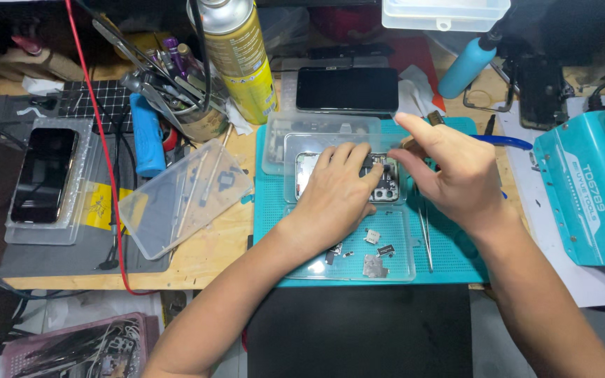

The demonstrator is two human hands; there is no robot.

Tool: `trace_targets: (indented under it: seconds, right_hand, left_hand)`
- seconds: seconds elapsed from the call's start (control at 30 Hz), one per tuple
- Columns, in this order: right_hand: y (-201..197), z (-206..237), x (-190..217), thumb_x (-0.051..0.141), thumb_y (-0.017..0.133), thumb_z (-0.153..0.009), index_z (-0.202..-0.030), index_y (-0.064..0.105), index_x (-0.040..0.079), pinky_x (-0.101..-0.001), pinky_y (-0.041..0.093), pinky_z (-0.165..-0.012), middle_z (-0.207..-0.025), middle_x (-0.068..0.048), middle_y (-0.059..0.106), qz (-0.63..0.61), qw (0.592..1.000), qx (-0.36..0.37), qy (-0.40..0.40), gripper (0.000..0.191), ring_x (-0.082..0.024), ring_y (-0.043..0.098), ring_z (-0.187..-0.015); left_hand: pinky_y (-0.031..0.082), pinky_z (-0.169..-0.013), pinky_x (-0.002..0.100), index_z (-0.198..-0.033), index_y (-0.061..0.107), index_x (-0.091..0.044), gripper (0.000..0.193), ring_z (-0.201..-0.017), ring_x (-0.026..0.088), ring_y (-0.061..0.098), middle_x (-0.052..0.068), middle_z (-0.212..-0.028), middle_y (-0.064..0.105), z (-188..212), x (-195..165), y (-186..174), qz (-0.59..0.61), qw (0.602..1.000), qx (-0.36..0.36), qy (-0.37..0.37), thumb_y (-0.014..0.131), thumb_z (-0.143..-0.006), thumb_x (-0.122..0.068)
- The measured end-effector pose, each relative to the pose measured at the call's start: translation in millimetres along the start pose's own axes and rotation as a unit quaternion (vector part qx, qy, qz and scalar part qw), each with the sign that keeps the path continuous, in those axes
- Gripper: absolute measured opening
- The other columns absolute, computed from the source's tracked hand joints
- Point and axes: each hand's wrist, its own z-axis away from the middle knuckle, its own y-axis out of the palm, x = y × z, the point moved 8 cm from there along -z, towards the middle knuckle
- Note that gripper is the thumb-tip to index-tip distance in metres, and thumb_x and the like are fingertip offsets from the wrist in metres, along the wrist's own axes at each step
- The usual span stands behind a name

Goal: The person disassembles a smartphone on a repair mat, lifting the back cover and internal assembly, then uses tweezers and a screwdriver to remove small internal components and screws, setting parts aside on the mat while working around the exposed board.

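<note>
An opened phone body (307, 170) with its circuit board exposed lies in a clear plastic tray (290, 190) on a teal work mat (456, 252). My left hand (335, 196) rests flat on the phone, fingers spread over the board. My right hand (449, 168) hovers at the phone's right end, thumb and forefinger pinched together over the board; what they pinch is too small to see. A second clear tray (404, 269) in front holds small metal shields and loose parts (374, 265).
Tweezers (426, 238) lie on the mat right of the trays. A black phone (346, 89) sits behind, a yellow spray can (241, 56) and tool cup (176, 84) at back left, a clear lid (183, 196) left, a teal machine (589, 189) right.
</note>
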Motion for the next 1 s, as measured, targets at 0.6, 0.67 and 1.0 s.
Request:
trace_targets:
  seconds: [0.6,0.67,1.0]
  right_hand:
    - [0.6,-1.5,-2.2,-0.006,0.071,-0.094,-0.143,0.057,-0.001,-0.0317,0.061,-0.082,-0.11,-0.018,0.075,-0.026,1.0,0.012,0.005,0.051,-0.025,0.077,-0.097]
    - [1.7,-0.4,-1.4,-0.007,0.069,-0.094,-0.144,0.056,-0.001,-0.0319,0.061,-0.083,-0.111,-0.018,0.075,-0.031,0.999,0.015,0.004,0.052,-0.025,0.077,-0.098]
    - [5.8,6.6,-4.1,-0.008,0.067,-0.097,-0.149,0.048,-0.003,-0.0302,0.062,-0.083,-0.11,-0.016,0.076,-0.052,0.998,0.016,0.032,0.056,-0.023,0.077,-0.096]
  left_hand:
    - [0.038,-0.109,0.06,-0.123,0.065,0.006,0.067,-0.125,0.041,0.048,0.024,-0.128,0.053,-3.2,1.5,7.5,0.012,0.999,0.027,-0.029,0.088,-0.065,-0.016]
    - [0.037,-0.109,0.06,-0.124,0.065,0.006,0.067,-0.125,0.041,0.048,0.024,-0.128,0.053,-2.6,1.7,8.2,0.013,0.999,0.029,-0.031,0.088,-0.064,-0.016]
    - [0.038,-0.11,0.06,-0.125,0.065,0.004,0.064,-0.126,0.04,0.049,0.023,-0.127,0.053,0.8,1.5,7.9,0.02,0.999,0.009,-0.03,0.086,-0.067,-0.013]
